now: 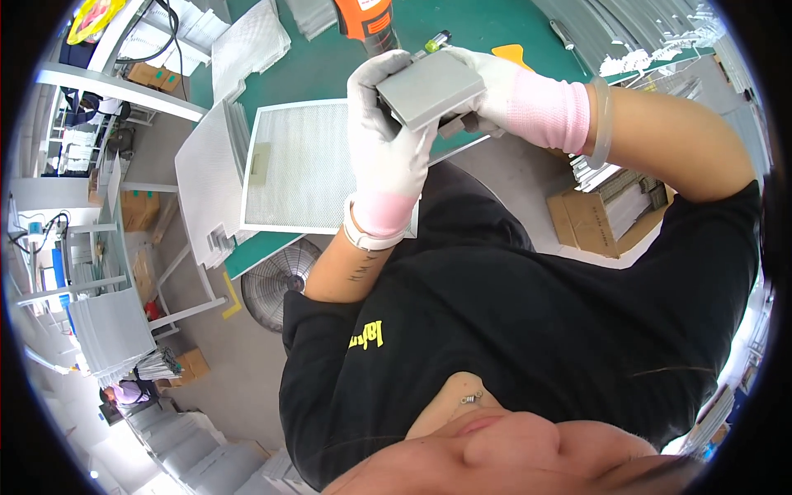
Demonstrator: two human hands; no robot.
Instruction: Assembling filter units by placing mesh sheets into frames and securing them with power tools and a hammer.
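Observation:
Between my two gloved hands is a flat grey rectangular block (432, 87), held up over the near edge of the green table. My left hand (381, 136), in a white glove with a pink cuff, wraps around its left side. My right hand (507, 95), gloved the same way, grips the right and far side, its fingers partly hidden beneath. Below and left of the block lies a white-framed mesh panel (301, 169), partly covered by my left hand and wrist. Just beyond the hands stands an orange and black power drill (367, 21), near a small yellow-green tool (438, 40).
The green table (318, 70) carries stacked mesh sheets (206, 169) at left, a yellow flat piece (513, 55), a screwdriver (563, 35) and long metal strips (639, 29) at right. An open cardboard box (590, 223) and a round fan (276, 285) stand on the floor.

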